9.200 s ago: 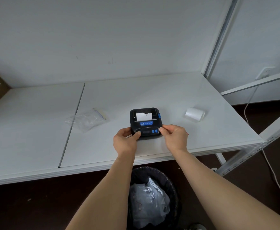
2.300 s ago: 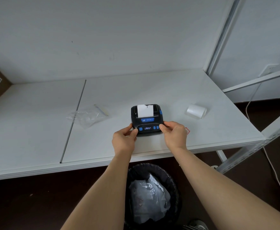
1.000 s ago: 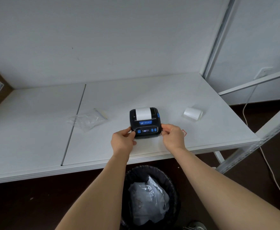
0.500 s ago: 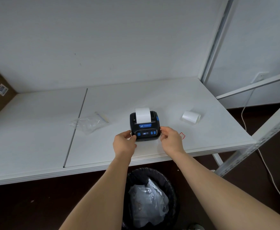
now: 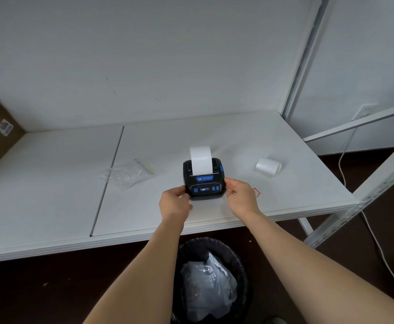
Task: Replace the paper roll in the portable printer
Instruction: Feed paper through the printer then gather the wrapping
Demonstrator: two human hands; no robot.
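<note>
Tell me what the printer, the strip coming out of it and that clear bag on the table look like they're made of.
Printer: likely hard plastic, matte black moulded shell with blue buttons. Strip: thin white paper, smooth, standing in a slight curl. Bag: probably thin clear plastic film, wrinkled and glinting, the table showing through it.
</note>
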